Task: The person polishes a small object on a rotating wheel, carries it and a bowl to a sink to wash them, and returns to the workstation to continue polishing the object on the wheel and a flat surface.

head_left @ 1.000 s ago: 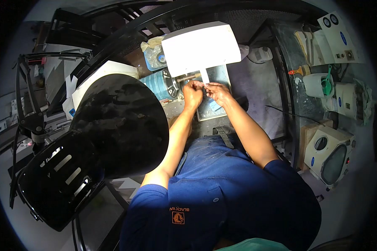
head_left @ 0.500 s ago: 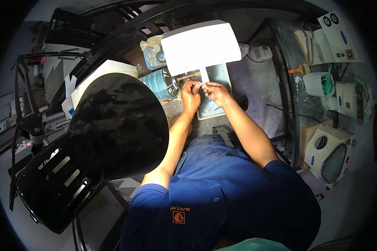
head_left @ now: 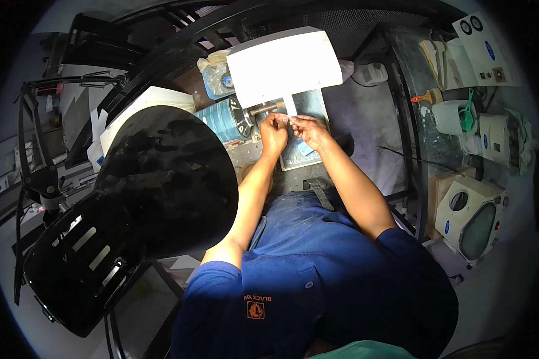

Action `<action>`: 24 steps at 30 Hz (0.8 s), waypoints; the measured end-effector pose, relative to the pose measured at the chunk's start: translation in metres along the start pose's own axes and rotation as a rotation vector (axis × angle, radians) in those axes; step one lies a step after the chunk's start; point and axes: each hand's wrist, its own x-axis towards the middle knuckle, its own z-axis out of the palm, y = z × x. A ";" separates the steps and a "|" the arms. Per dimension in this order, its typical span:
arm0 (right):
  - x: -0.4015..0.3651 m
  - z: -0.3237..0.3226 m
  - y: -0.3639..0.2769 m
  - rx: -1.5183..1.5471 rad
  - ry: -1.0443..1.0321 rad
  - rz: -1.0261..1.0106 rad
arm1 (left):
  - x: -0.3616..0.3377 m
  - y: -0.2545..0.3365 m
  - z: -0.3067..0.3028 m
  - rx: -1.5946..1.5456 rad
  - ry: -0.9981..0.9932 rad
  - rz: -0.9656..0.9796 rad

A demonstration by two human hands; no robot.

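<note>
The left arm (head_left: 253,188) and right arm (head_left: 358,184) reach forward and slant inward, the hands close together. The left hand (head_left: 273,136) curls its fingers (head_left: 273,119) inward, while the right hand (head_left: 311,134) angles its own toward them. Both seem pinched, though whether they touch is too small to tell.

The black lamp shade (head_left: 167,170) looks smooth yet smudged from here, the blue motor (head_left: 215,121) ribbed like painted metal, the tray (head_left: 315,103) dull metal, the shirt (head_left: 347,269) matt cloth.
</note>
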 end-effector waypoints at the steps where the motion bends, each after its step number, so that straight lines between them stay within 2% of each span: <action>1: 0.001 -0.001 0.000 -0.005 0.005 -0.007 | 0.001 -0.002 0.001 0.019 0.003 0.024; 5: -0.001 0.003 -0.003 -0.033 0.026 -0.012 | 0.003 -0.011 -0.001 0.005 -0.018 -0.048; 10: -0.002 0.005 -0.003 -0.094 0.015 -0.030 | -0.002 -0.001 -0.006 -0.189 -0.026 -0.093; 14: 0.001 0.002 -0.002 -0.071 0.039 -0.034 | 0.001 -0.002 -0.002 -0.128 -0.035 -0.054; 17: 0.002 0.000 -0.003 -0.085 0.042 -0.041 | -0.003 0.002 -0.001 0.004 -0.003 -0.004; 20: -0.005 0.006 -0.005 -0.101 -0.016 -0.033 | -0.010 0.007 -0.001 0.194 0.151 0.207; 21: -0.007 0.006 -0.004 -0.085 -0.015 -0.027 | -0.011 0.007 -0.002 0.194 0.150 0.206; 23: -0.007 0.007 -0.002 -0.068 -0.013 -0.022 | -0.012 0.009 -0.004 0.339 0.161 0.362; 24: -0.007 0.006 0.000 -0.040 -0.026 -0.020 | -0.013 0.010 -0.003 0.338 0.159 0.361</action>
